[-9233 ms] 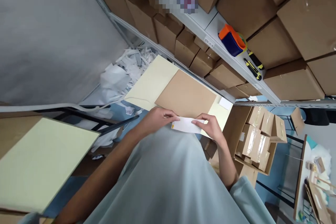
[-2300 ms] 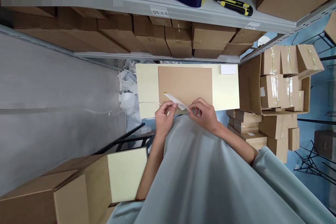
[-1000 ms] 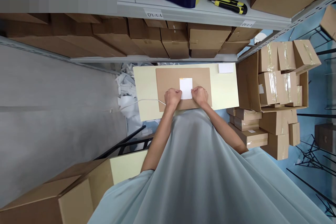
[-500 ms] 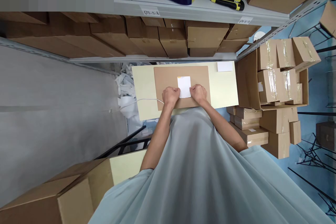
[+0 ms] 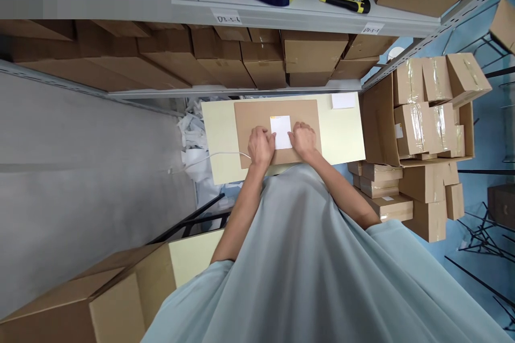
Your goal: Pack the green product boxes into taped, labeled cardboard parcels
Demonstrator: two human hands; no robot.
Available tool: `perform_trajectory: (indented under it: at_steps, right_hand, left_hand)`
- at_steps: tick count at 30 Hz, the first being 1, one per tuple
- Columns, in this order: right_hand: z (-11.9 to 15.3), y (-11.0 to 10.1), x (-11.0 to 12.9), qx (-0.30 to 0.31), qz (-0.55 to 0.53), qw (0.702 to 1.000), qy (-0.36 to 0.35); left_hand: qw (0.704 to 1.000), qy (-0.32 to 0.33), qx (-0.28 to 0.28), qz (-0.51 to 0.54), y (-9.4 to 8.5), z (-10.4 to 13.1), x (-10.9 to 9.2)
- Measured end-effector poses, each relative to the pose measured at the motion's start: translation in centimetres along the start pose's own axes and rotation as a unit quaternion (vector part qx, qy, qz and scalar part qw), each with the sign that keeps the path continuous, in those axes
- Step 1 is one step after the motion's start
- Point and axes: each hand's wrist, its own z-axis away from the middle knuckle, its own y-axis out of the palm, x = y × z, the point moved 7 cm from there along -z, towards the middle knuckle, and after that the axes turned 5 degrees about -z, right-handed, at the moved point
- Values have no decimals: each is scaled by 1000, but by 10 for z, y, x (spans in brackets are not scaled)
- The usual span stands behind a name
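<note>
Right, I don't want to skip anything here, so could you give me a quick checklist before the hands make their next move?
1. White paper square lying on the brown cardboard: ok.
2. Left hand at the square's left edge: ok.
3. Right hand at its right edge: ok.
4. White cord clear of the cardboard: not ok; it runs over the left edge toward the left wrist.
5. Cutters off the pale board: ok, on the shelf.
6. Square stuck down: cannot tell.
</note>
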Motion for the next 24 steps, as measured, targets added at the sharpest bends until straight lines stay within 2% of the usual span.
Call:
perform_trajectory:
  at_steps: [2, 4, 7, 11, 14, 20, 24]
  right_hand:
    - [7, 2, 13, -8, 16, 995, -99]
    - [14, 10, 19, 14, 25, 983, -182]
    - [16, 21, 12, 58, 29, 970, -234]
    - [7, 20, -2, 77, 26, 965, -251]
    - [1, 15, -6, 83, 29, 965, -249]
    - [-2, 17, -6, 70, 23, 972, -222]
    - [-1, 25, -3, 42, 9, 980, -195]
  left_hand:
    - [993, 114, -9, -4, 1, 6, -12]
    - [977, 210, 23, -14, 8, 12, -19]
    - [957, 273, 81, -44, 20, 14, -12]
    - [945, 297, 108, -84, 18, 0, 11]
    - [937, 307, 121, -110, 10, -16, 18]
    - [921, 316, 166, -153, 11, -41, 3]
    - [935, 293, 147, -133, 17, -37, -4]
